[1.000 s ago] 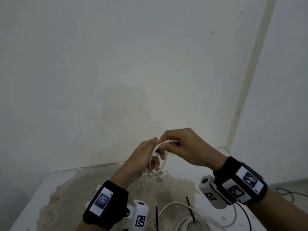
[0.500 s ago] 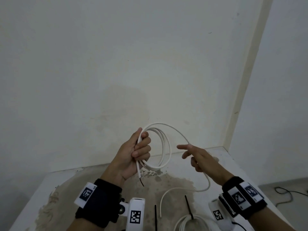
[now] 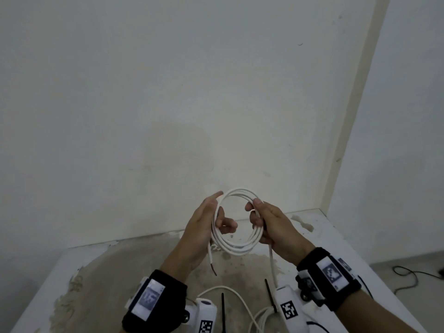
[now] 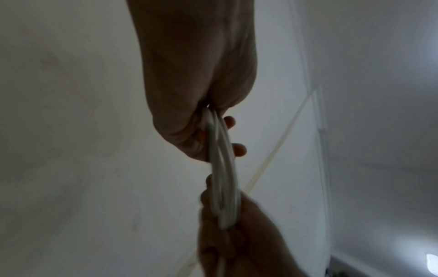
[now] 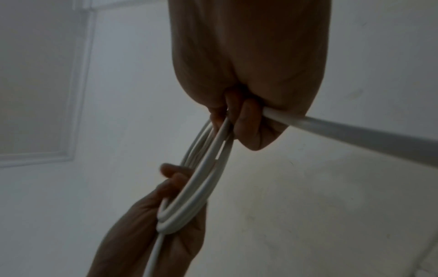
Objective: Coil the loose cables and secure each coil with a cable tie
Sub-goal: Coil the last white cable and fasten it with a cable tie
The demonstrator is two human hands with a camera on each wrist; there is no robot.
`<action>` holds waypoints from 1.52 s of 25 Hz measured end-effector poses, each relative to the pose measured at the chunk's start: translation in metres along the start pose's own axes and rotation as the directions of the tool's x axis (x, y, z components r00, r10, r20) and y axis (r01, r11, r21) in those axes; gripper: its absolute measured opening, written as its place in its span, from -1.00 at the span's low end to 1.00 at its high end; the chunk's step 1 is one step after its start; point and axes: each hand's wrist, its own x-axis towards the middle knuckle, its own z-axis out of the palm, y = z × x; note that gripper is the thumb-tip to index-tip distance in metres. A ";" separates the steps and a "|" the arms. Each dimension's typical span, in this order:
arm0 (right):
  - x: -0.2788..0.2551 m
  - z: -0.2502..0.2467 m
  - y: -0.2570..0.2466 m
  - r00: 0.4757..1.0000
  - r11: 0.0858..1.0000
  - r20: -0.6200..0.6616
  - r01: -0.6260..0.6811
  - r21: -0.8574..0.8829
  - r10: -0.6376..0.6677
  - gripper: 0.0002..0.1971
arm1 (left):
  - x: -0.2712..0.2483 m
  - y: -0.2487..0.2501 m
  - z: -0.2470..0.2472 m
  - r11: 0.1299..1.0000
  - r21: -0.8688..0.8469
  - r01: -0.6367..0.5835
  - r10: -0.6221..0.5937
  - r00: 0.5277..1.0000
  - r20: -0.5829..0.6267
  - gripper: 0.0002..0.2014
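I hold a white cable coil (image 3: 240, 249) upright above the table, between both hands. My left hand (image 3: 204, 222) grips its left side, fingers curled through the ring. Thumb and fingers of my right hand (image 3: 272, 223) are wrapped round its right side. Two short cable ends hang down, one below each hand. In the left wrist view the coil (image 4: 222, 168) runs edge-on from my left hand (image 4: 196, 75) to my right hand (image 4: 237, 243). The right wrist view shows the coil (image 5: 203, 168) the same way. Two black cable ties (image 3: 223, 308) lie on the table below.
The stained white table (image 3: 108, 272) stands against a wall, in a corner. A second loose white cable (image 3: 236, 298) lies at its near edge, between my wrists. A black cord (image 3: 408, 272) lies on the floor to the right.
Half a second ago my right hand was off the coil with its fingers spread. Now it grips the coil's right side, and the trailing length is gathered in.
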 end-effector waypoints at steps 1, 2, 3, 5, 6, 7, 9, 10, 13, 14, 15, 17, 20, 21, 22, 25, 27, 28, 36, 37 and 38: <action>0.000 0.000 0.001 1.000 1.000 -0.005 -0.005 -0.010 0.005 -0.64 | -0.002 0.000 0.000 0.994 -0.095 0.055 -0.055 0.998 0.006 -0.61; 0.000 0.001 0.003 1.000 1.000 -0.012 -0.011 -0.021 0.010 -0.63 | -0.003 0.001 -0.001 0.968 -0.208 0.144 -0.138 0.989 0.045 -0.60; 0.000 0.001 0.005 1.000 1.000 -0.020 -0.020 -0.024 0.020 -0.63 | -0.005 0.003 0.001 0.921 -0.317 0.227 -0.203 0.973 0.107 -0.59; 0.002 0.004 0.008 0.998 0.998 -0.007 -0.060 0.002 0.060 -0.62 | -0.006 0.003 0.005 0.854 -0.448 0.263 -0.199 0.962 0.186 -0.66; 0.002 0.005 0.010 0.996 0.996 0.018 -0.083 0.023 0.082 -0.63 | -0.005 0.004 0.007 0.848 -0.483 0.220 -0.156 0.973 0.171 -0.69; 0.003 0.004 0.012 0.994 0.995 0.047 -0.098 0.025 0.096 -0.64 | -0.002 0.005 0.007 0.844 -0.513 0.159 -0.103 0.985 0.136 -0.70; 0.001 -0.003 0.019 0.992 0.995 0.090 -0.088 -0.041 0.091 -0.72 | 0.005 0.016 -0.004 0.810 -0.586 0.025 0.006 0.999 0.050 -0.68; -0.003 -0.011 0.025 0.991 0.993 0.107 -0.065 -0.096 0.076 -0.76 | 0.010 0.025 -0.018 0.772 -0.634 -0.038 0.060 0.998 0.013 -0.66; -0.023 -0.043 0.045 0.996 0.936 0.085 0.004 -0.352 0.028 -0.77 | 0.021 0.057 -0.074 0.576 -0.798 -0.179 0.206 0.976 -0.071 -0.67; -0.030 -0.052 0.048 0.997 0.883 0.072 0.018 -0.469 0.018 -0.76 | 0.022 0.064 -0.089 0.530 -0.821 -0.213 0.223 0.969 -0.107 -0.69; -0.036 -0.057 0.049 0.996 0.804 0.090 0.041 -0.593 0.015 -0.68 | 0.022 0.067 -0.098 0.530 -0.810 -0.251 0.220 0.963 -0.155 -0.71; -0.043 -0.053 0.040 0.973 0.577 0.228 0.161 -0.801 0.045 -0.35 | 0.023 0.058 -0.093 0.638 -0.713 -0.289 0.181 0.957 -0.226 -0.69; -0.051 -0.012 0.000 0.858 0.364 0.491 0.412 -0.835 0.155 -0.59 | 0.021 0.023 -0.052 0.874 -0.451 -0.182 0.098 0.974 -0.205 -0.68; -0.054 0.002 -0.018 0.828 0.360 0.548 0.478 -0.801 0.121 -0.70 | 0.017 0.012 -0.038 0.938 -0.325 -0.124 0.077 0.985 -0.153 -0.68; -0.057 0.013 -0.037 0.811 0.349 0.584 0.535 -0.769 0.044 -0.77 | 0.011 0.002 -0.026 0.980 -0.181 -0.076 0.061 0.994 -0.085 -0.69; -0.052 0.012 -0.072 0.806 0.280 0.547 0.592 -0.755 -0.229 -0.83 | -0.006 -0.009 -0.006 0.993 0.118 -0.030 0.016 0.994 0.111 -0.67; -0.048 -0.003 -0.081 0.835 0.270 0.489 0.547 -0.793 -0.253 -0.85 | -0.012 -0.005 0.000 0.983 0.180 -0.041 0.014 0.988 0.153 -0.65; -0.049 -0.009 -0.082 0.847 0.285 0.482 0.530 -0.799 -0.225 -0.86 | -0.012 -0.003 0.001 0.980 0.196 -0.040 0.014 0.991 0.136 -0.65; -0.054 -0.013 -0.078 0.840 0.334 0.488 0.542 -0.771 -0.236 -0.85 | -0.025 0.004 0.013 0.941 0.335 0.040 -0.117 0.971 0.211 -0.62; -0.049 -0.016 -0.076 0.856 0.376 0.450 0.516 -0.770 -0.253 -0.86 | -0.030 0.003 0.016 0.939 0.331 0.088 -0.188 0.940 0.285 -0.62; -0.044 -0.022 -0.071 0.874 0.433 0.413 0.486 -0.759 -0.258 -0.87 | -0.033 0.000 0.017 0.954 0.246 0.172 -0.254 0.899 0.357 -0.65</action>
